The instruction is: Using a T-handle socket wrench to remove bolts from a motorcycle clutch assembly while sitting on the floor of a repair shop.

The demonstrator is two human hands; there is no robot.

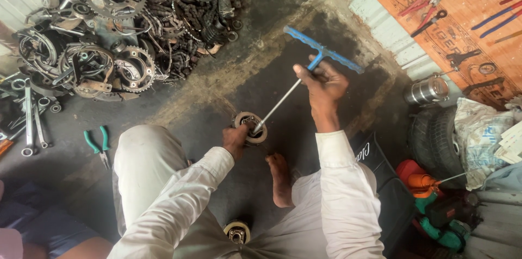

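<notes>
Steel T-wrench (304,76), blue crossbar, round hub (251,127)

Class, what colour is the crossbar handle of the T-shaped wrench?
Blue, on the T-shaped wrench's crossbar handle; the head view shows it best.

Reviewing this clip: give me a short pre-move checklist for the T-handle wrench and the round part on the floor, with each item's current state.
1. Right hand grips the blue T-handle wrench just below the crossbar: ok.
2. Left hand steadies the round metal part on the floor: ok.
3. Wrench tip sits in the part's centre: ok; whether it is fully seated on a fastener, cannot tell.
4. Shaft in line with the part's axis: not ok, it leans towards the right hand.
5. Bare foot apart from the part: ok, though close.
6. Pliers with green handles out of the way: ok.
</notes>
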